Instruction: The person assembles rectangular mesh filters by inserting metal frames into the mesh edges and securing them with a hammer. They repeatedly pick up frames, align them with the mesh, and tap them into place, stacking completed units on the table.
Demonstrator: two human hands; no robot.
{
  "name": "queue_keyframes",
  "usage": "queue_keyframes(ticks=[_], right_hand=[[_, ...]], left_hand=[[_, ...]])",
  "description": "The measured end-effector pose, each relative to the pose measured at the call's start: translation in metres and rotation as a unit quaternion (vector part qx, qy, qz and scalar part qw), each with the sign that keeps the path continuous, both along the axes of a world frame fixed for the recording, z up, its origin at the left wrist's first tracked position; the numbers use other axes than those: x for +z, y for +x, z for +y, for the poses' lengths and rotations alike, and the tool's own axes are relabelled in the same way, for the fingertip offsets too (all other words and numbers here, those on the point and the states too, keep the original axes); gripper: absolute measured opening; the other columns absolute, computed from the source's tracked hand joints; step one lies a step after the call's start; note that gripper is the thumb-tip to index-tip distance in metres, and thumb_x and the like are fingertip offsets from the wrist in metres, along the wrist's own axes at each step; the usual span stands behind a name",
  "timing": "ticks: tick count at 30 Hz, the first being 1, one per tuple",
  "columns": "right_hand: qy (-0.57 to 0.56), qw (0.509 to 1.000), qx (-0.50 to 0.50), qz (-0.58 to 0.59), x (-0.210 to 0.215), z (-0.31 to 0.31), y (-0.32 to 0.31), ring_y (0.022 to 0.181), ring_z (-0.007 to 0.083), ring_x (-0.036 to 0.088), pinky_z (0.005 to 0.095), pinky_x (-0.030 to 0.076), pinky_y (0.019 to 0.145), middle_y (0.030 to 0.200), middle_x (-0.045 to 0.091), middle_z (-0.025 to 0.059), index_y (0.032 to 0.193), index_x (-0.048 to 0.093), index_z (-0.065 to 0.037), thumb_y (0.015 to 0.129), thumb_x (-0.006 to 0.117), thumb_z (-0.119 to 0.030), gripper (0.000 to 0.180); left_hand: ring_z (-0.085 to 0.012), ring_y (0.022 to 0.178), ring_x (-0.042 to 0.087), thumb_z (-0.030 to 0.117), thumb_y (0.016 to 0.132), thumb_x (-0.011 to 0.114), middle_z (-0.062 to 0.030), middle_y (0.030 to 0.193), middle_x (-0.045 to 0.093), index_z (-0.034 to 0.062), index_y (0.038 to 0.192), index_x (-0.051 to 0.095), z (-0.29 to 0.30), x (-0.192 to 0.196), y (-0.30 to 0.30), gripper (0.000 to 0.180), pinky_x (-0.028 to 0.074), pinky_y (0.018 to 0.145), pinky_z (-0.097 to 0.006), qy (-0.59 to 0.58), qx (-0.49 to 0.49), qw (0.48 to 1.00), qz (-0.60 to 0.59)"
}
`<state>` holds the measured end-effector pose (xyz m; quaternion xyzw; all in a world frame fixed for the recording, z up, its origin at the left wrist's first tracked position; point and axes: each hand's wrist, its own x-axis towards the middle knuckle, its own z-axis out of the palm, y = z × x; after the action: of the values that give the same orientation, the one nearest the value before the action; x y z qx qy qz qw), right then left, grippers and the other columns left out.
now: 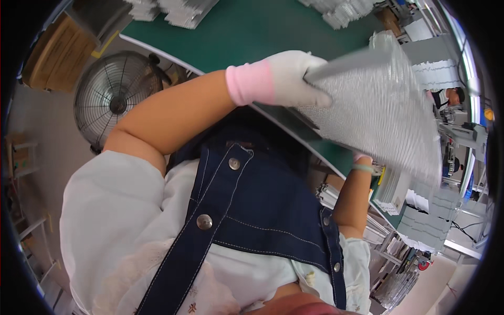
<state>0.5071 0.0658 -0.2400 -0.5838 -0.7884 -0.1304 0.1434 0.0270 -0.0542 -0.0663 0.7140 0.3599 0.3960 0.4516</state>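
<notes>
Hands first: your left hand, in a white glove with a pink cuff, is closed on the upper edge of a flat metal mesh panel, fingers wrapped over the rim. Your right hand sits under the panel's lower edge; only a pink cuff and wrist show, so its degree of closure cannot be told, though it appears to support the panel from below. The panel is carried tilted, clear of the green bench, with one hand at each of two opposite edges; this two-point hold likely keeps the thin sheet from flexing. It blurs at its upper edge. Stacks of similar ribbed sheets rest at the far side of the bench. A floor fan stands to your left, beside the bench edge.
</notes>
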Motion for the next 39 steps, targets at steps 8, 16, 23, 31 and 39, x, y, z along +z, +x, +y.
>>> queue_keyframes(ticks=[8,16,23,31,39], right_hand=[[-0.149,0.519,0.355,0.763,0.221,-0.041,-0.168,0.120,0.0220,0.053,0.0343,0.036,0.107,0.134,0.055,0.0141,0.136,0.048,0.003,0.101,0.054,-0.025,0.045],[-0.017,0.665,0.278,0.693,0.230,-0.033,-0.185,0.108,0.0156,0.057,0.0322,0.041,0.100,0.117,0.062,0.0068,0.125,0.053,0.002,0.096,0.057,-0.006,0.031],[0.109,0.822,0.281,0.483,0.225,-0.031,-0.178,0.107,0.0203,0.058,0.0306,0.044,0.097,0.115,0.061,0.0125,0.121,0.056,0.007,0.097,0.055,-0.001,0.025],[0.279,0.899,0.296,0.162,0.205,-0.005,-0.138,0.106,0.0186,0.060,0.0309,0.047,0.095,0.122,0.062,0.0126,0.124,0.056,0.005,0.097,0.056,-0.002,0.028],[0.014,0.664,0.237,0.709,0.233,-0.035,-0.192,0.070,0.0011,0.041,0.0188,0.036,0.064,0.075,0.048,-0.0089,0.093,0.059,-0.008,0.091,0.069,-0.014,0.012]], left_hand=[[-0.0140,0.104,0.059,0.009,0.087,0.070,-0.0063,0.114,0.067,0.0002,0.125,0.059,0.073,-0.011,0.008,0.040,0.047,0.095,-0.030,-0.026,-0.027,0.993,-0.110],[-0.0088,0.102,0.058,0.021,0.090,0.070,-0.0045,0.113,0.066,0.0006,0.122,0.061,0.091,0.062,0.004,0.039,0.047,0.094,-0.028,-0.014,-0.068,0.984,-0.165],[-0.0177,0.110,0.059,0.015,0.094,0.064,-0.0082,0.122,0.064,-0.0015,0.130,0.056,0.096,0.069,0.003,0.040,0.046,0.099,-0.033,0.106,-0.098,0.968,-0.205],[-0.0161,0.110,0.058,0.013,0.094,0.063,-0.0073,0.121,0.063,-0.0029,0.129,0.056,0.090,0.065,0.024,0.039,0.044,0.099,-0.031,0.097,-0.071,0.965,-0.233],[-0.0128,0.101,0.061,0.015,0.089,0.068,-0.0059,0.111,0.066,-0.0045,0.119,0.061,0.087,0.066,0.021,0.036,0.048,0.092,-0.029,0.086,0.074,0.982,-0.150]])
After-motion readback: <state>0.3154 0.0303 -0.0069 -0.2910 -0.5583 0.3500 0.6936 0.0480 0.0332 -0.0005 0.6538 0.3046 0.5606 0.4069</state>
